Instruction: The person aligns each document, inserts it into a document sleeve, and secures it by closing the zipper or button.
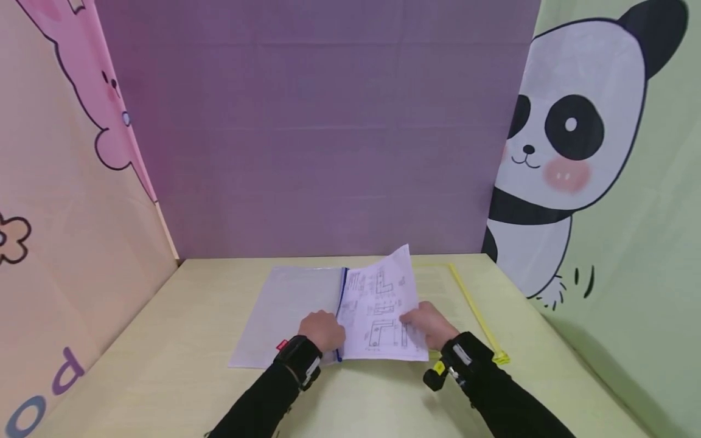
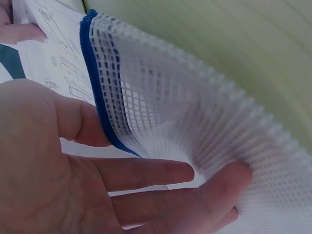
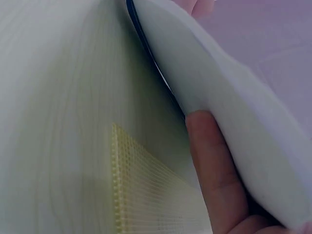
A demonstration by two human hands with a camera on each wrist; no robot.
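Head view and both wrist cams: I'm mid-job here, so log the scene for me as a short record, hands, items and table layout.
Left hand: holds the white mesh pouch near its blue edge
Right hand: pinches the printed paper at its right side
Paper position: right of the blue edge, right side raised off the table
Paper content: line drawings and small text, too small to read
Paper inside pouch: cannot tell
Yellow mesh pouch: on the table at right, partly hidden by paper and right hand

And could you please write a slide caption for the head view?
The left hand grips a blue-edged pouch while the right hand holds printed paper.
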